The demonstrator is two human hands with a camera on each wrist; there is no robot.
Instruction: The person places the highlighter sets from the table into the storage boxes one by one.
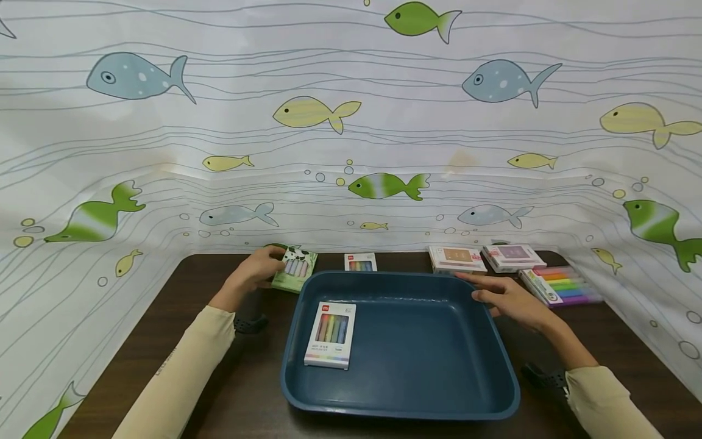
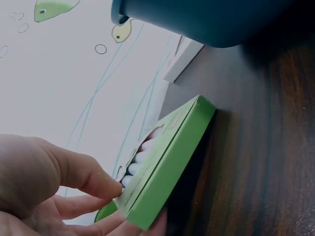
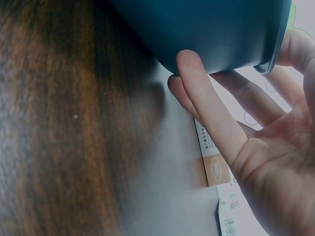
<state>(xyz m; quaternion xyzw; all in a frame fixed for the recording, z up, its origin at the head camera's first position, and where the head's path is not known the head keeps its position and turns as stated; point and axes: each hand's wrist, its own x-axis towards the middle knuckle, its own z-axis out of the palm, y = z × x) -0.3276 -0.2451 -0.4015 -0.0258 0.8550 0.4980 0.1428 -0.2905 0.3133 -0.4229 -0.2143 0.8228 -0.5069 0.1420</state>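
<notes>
My left hand (image 1: 260, 267) pinches a green box of pale sticks (image 1: 296, 268) with a cow print, at the tray's far left. In the left wrist view the thumb presses its windowed face, fingers are behind it, and the green box (image 2: 167, 162) leans with one end at the table. At the far right corner, my right hand (image 1: 510, 299) holds the dark blue tray (image 1: 417, 353), thumb at the rim and long fingers (image 3: 211, 108) spread against the outer wall. Inside the tray's left part lies a white box of coloured sticks (image 1: 330, 335).
Behind the tray stands another white box with coloured sticks (image 1: 360, 262). White boxes with a brown label (image 1: 457, 259) and a purple label (image 1: 514, 257) lie back right, beside a pack of rainbow markers (image 1: 560, 286). A fish-print sheet (image 1: 351, 140) rises behind the dark wooden table (image 1: 241, 390).
</notes>
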